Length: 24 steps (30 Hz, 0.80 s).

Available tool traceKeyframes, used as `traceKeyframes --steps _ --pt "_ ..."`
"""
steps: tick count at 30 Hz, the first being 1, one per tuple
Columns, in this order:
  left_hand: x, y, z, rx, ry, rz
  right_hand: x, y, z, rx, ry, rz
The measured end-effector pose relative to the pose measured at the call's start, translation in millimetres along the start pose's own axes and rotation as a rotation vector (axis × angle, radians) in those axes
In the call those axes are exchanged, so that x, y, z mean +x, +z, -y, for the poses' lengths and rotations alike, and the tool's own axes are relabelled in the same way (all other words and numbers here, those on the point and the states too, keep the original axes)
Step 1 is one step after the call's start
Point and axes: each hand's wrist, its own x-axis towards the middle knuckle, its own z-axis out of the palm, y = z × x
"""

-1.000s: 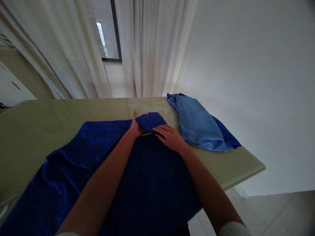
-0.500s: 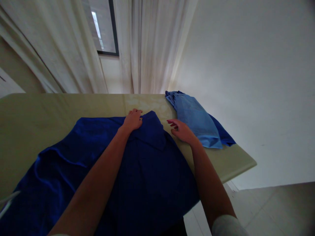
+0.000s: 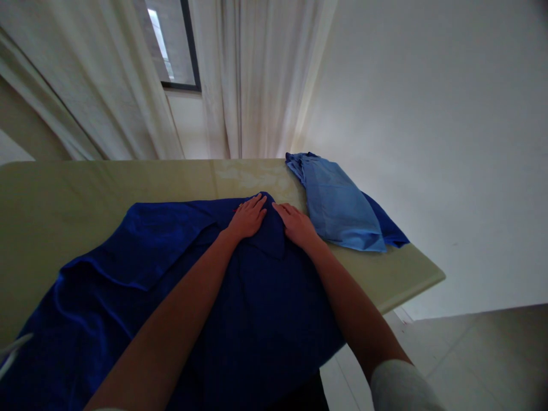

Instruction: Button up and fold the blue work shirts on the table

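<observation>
A dark blue garment (image 3: 265, 308) is spread over the table and hangs past its near edge. Its collar-like flap lies folded at the far end. My left hand (image 3: 248, 217) rests flat on that flap, fingers stretched out. Close beside it, my right hand (image 3: 295, 224) lies on the right edge of the flap with its fingers extended. Both palms face down, and the cloth under them is hidden.
The pale yellow-green table (image 3: 64, 194) reaches to a curtain (image 3: 265, 80) at the back. Light blue folded cloth (image 3: 340, 205) with darker blue cloth (image 3: 389, 228) lies at the right, near a white wall (image 3: 449, 142). A white cord-like piece (image 3: 17, 344) shows at lower left.
My right hand has moved left from above the table onto the flap's edge. My left hand has slid right and flattened on the cloth. The flap's tip looks lower and rounder.
</observation>
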Motion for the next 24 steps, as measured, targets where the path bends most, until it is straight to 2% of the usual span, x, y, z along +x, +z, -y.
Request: traceKeyframes --steps 5,7,11,13,17,22,24 --pt "4.2 3.8 2.9 -0.042 -0.033 -0.033 -6.2 -10.2 -18.1 -0.014 0.244 -0.066" --pt "4.3 4.5 2.7 -0.050 -0.046 -0.019 -8.3 -10.4 -23.0 0.020 0.199 -0.074" --pt "3.5 2.9 1.1 -0.048 -0.068 -0.001 -8.7 -11.1 -26.3 0.065 -0.077 -0.020" --pt "3.2 1.3 -0.6 -0.036 -0.084 -0.005 -9.2 -14.8 -27.9 0.091 -0.121 -0.049" --pt "2.8 -4.1 -5.2 -0.025 -0.112 -0.004 -12.2 -22.7 -33.0 0.131 -0.015 -0.213" --pt "2.8 -19.8 -0.1 0.027 -0.302 -0.010 -13.8 -24.2 -36.3 0.241 0.080 -0.268" --pt "4.1 -27.7 6.6 0.040 -0.368 0.001 -14.0 -25.4 -33.6 0.274 0.073 -0.269"
